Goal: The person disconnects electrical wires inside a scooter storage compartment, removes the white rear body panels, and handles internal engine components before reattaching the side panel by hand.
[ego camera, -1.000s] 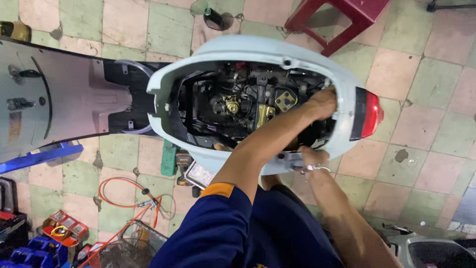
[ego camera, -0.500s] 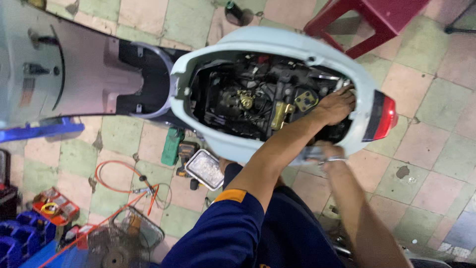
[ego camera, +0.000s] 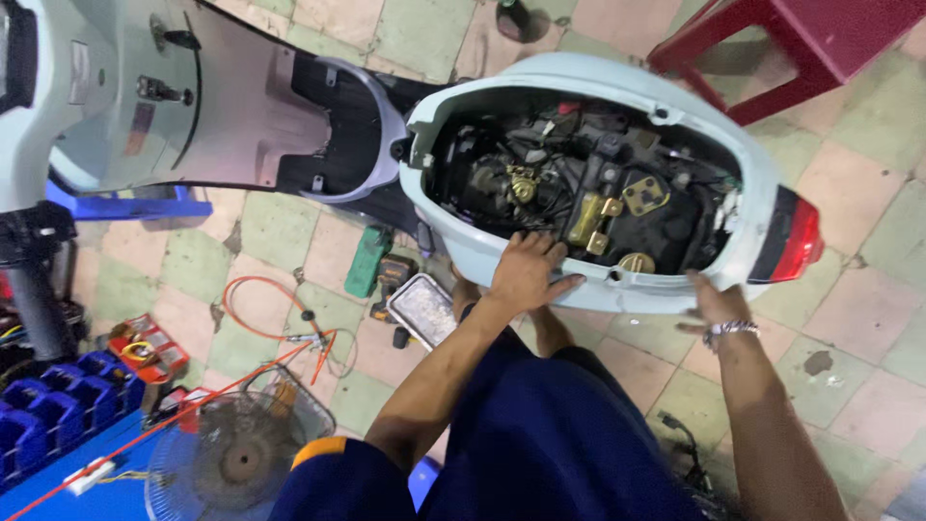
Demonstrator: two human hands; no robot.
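Observation:
A pale blue scooter (ego camera: pixel 463 241) lies below me with its seat off, showing the engine bay (ego camera: pixel 588 193) full of black hoses and brass-coloured parts. My left hand (ego camera: pixel 529 273) rests flat on the near rim of the body, fingers spread, holding nothing. My right hand (ego camera: pixel 716 304), with a beaded bracelet at the wrist, touches the same rim further toward the red tail light (ego camera: pixel 797 241). It holds nothing either.
A red plastic stool (ego camera: pixel 810 43) stands behind the scooter. On the tiled floor lie a green tool (ego camera: pixel 367 260), a small metal tray (ego camera: pixel 422 309), an orange cable (ego camera: pixel 270 309), a fan (ego camera: pixel 236 453) and blue parts bins (ego camera: pixel 58 405).
My left hand came out of the engine bay near the tail and now lies on the near rim. The view has shifted so the scooter sits further right.

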